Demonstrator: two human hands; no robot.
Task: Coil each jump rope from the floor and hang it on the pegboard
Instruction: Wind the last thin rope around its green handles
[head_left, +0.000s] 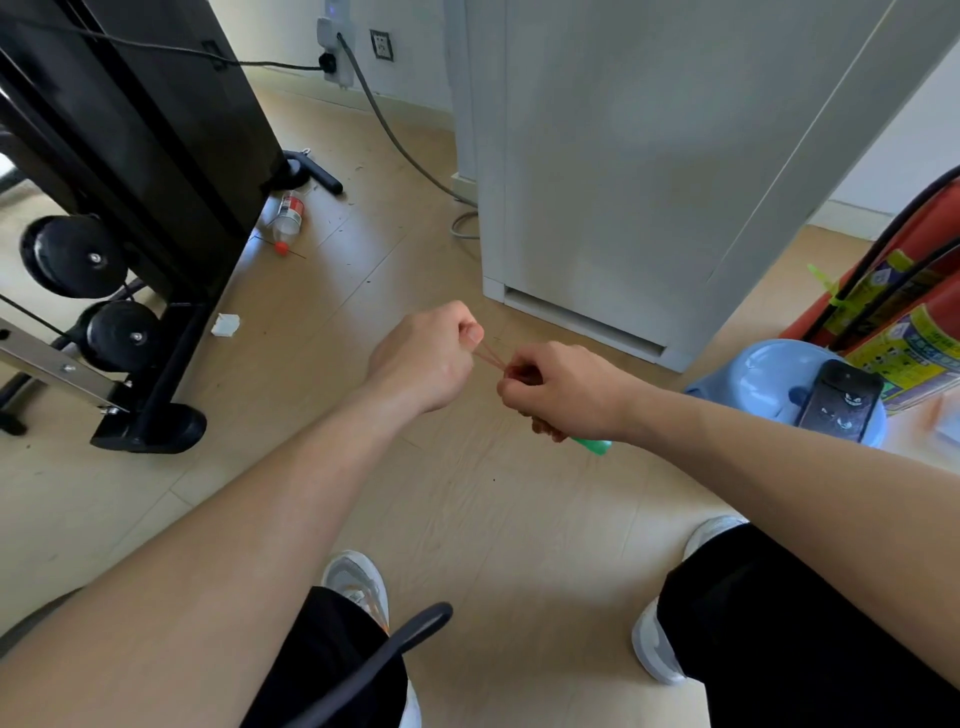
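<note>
Red and thin, the jump rope cord (490, 356) stretches between both hands above the pale wooden floor (493, 519). The left hand (423, 358) pinches one strand in curled fingers. The right hand (563, 389) clasps what looks like bunched coils and the green plastic handle (592, 445).

This looks like a small indoor gym or workout room. A black cable exercise machine (130, 130) with pulley wheels (72, 255) stands at nine to ten o'clock on a pale wood-plank floor (467, 519). Red fire extinguishers (914, 332) lean at three o'clock, a plastic bottle (289, 215) lies at eleven, and wall sockets (382, 45) sit beside a white cabinet (623, 156) at twelve.
</note>
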